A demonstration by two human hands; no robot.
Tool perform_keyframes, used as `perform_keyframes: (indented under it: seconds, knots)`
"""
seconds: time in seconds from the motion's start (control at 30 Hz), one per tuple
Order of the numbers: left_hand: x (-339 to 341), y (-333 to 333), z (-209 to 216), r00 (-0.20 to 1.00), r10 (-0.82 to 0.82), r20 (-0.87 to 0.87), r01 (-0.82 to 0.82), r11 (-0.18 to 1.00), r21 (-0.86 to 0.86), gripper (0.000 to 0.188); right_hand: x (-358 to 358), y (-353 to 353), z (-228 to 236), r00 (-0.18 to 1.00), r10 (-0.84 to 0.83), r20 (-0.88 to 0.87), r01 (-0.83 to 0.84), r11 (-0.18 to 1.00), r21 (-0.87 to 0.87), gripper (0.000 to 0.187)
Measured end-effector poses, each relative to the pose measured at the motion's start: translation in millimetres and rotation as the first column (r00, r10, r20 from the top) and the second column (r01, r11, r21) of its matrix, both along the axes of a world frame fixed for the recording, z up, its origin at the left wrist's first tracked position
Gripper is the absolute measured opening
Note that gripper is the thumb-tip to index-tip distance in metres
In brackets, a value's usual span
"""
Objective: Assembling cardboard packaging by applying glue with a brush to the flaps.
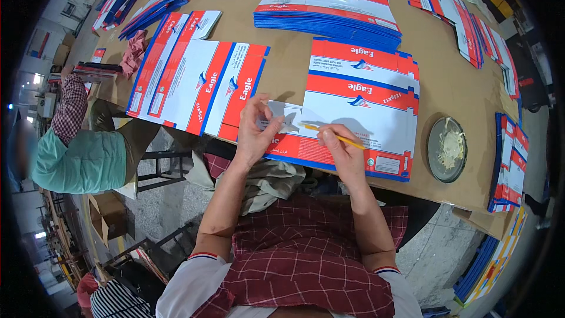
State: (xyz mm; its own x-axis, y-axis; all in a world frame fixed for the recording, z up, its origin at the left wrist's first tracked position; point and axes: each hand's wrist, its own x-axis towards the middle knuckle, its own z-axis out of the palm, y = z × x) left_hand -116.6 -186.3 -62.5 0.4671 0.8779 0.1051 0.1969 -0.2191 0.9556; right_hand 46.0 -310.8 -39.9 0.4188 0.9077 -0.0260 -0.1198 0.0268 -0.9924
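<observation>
A flat printed carton sheet (359, 115) in red, white and blue lies in front of me at the table's near edge. My right hand (346, 156) is closed around a thin yellow-handled brush (312, 127). Its pale tip points left, over a whitish flap (285, 115) at the sheet's left end. On the other side of that flap, my left hand (256, 132) hovers with curved fingers and thumb apart, seemingly holding nothing. Whether its fingertips touch the flap, I cannot tell. To the right stands a round dish (448, 150) with lumpy cream-coloured paste in it.
Overlapping carton sheets (218, 76) lie left of my left hand. A thick stack of cartons (326, 20) sits beyond the sheet, and more cartons (444, 9) lie far right. A crumpled pink cloth (134, 53) is far left. Another person (82, 159) is at the left.
</observation>
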Motion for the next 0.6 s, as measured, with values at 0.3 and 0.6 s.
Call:
perform_keyframes:
  seconds: [0.3,0.6]
  knots:
    - [-1,-1,8,0.995,-0.036,-0.092,0.042,0.997,0.066,0.058,-5,5,-3,0.986,0.076,0.150,-0.067,0.996,-0.065,0.020]
    - [-2,0,11,0.989,-0.061,-0.138,0.081,0.986,0.143,0.055,-7,4,-3,0.990,0.044,0.132,-0.037,0.998,-0.054,0.014]
